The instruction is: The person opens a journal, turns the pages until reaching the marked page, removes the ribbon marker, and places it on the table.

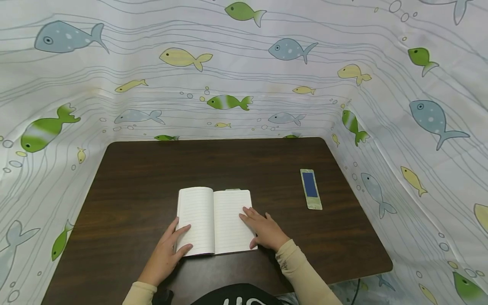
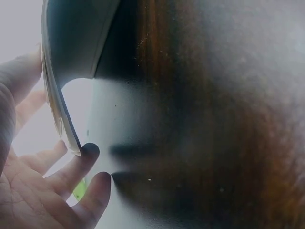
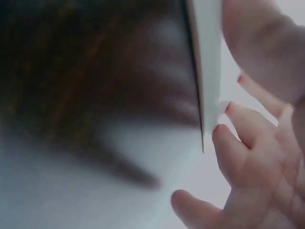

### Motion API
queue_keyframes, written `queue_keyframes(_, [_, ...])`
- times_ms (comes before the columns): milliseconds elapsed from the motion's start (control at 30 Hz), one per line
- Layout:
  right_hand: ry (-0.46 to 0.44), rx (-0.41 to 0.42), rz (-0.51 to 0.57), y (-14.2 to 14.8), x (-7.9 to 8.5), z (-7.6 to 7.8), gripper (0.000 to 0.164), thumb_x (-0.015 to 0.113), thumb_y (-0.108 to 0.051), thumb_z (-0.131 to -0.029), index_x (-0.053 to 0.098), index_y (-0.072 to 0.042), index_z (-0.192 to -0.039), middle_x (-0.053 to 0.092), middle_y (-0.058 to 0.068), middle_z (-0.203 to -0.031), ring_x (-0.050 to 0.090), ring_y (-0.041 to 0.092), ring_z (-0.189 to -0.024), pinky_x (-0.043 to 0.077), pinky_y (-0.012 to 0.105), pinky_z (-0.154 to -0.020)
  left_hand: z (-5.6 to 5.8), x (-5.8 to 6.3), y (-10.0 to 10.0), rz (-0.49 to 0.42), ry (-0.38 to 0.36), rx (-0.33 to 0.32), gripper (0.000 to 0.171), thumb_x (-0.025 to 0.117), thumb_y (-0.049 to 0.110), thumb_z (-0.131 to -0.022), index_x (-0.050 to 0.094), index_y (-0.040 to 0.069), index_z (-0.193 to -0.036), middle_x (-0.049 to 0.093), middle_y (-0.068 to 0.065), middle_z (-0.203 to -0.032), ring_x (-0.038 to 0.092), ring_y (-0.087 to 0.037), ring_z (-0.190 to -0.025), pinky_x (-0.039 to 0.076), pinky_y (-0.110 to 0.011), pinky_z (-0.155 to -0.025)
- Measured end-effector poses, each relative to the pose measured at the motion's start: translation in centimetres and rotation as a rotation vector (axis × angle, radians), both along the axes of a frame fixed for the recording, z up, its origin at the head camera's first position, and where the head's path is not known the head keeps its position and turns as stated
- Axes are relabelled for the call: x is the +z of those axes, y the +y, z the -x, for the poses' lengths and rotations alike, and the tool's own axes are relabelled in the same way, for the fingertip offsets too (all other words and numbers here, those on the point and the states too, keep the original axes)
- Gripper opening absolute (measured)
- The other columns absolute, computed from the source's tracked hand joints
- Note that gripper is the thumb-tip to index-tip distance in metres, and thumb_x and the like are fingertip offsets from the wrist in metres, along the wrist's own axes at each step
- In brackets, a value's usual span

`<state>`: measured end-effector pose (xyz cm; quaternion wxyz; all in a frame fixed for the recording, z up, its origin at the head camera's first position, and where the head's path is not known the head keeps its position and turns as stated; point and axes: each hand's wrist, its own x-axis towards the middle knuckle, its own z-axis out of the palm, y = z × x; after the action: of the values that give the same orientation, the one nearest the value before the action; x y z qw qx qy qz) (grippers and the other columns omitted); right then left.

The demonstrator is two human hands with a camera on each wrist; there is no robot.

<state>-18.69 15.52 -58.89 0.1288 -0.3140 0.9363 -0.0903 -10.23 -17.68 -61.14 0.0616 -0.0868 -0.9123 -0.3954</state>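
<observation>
A notebook (image 1: 233, 220) lies open on the brown table, its two visible pages white and lined. My left hand (image 1: 164, 254) rests at its left side, with the thumb and one finger on the page and other fingers along the outer edge. In the left wrist view the fingertips (image 2: 90, 150) reach past a corner of the notebook's dark cover (image 2: 81, 43). My right hand (image 1: 266, 228) lies on the right page, fingers spread and thumb near the lower right corner. The right wrist view shows the notebook's edge (image 3: 209, 71) beside the fingers.
A pale phone-shaped thing (image 1: 311, 190) with a blue screen area lies to the right on the table (image 1: 145, 169). A fish-patterned sheet (image 1: 244, 76) surrounds the table on the back and sides. A dark rounded thing (image 1: 244, 294) with white marks sits at the front edge.
</observation>
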Motion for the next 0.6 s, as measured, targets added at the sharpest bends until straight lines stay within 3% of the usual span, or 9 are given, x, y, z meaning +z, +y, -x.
queue_keyframes(100, [0.035,0.009,-0.01,-0.06,0.05,-0.09,0.1,0.083,-0.037,-0.068,0.032,-0.017,-0.152,0.022,0.002,-0.16,0.021,0.02,-0.147,0.032,0.066,-0.104,0.02,-0.03,0.04,0.002,0.003,0.003,0.052,0.071,0.036,-0.087,0.056,0.021,-0.135,0.03,-0.016,-0.155,0.043,-0.04,-0.132,0.044,-0.056,-0.094])
queue_keyframes(333, [-0.022,0.03,-0.066,0.24,0.67,0.01,0.115,0.086,-0.042,-0.058,0.026,-0.016,-0.154,0.016,0.004,-0.162,0.017,0.022,-0.148,0.031,0.066,-0.105,-0.06,-0.25,0.24,0.008,-0.002,-0.001,0.053,0.071,0.037,-0.087,0.056,0.02,-0.135,0.031,-0.018,-0.154,0.043,-0.042,-0.131,0.044,-0.058,-0.093])
queue_keyframes(600, [-0.01,0.004,-0.057,-0.12,0.51,-0.18,0.112,0.087,-0.035,-0.061,0.027,-0.018,-0.153,0.017,0.001,-0.161,0.018,0.02,-0.148,0.029,0.066,-0.106,-0.13,-0.24,0.21,0.014,-0.009,0.011,0.053,0.071,0.037,-0.087,0.056,0.02,-0.134,0.03,-0.017,-0.155,0.043,-0.041,-0.132,0.044,-0.058,-0.094])
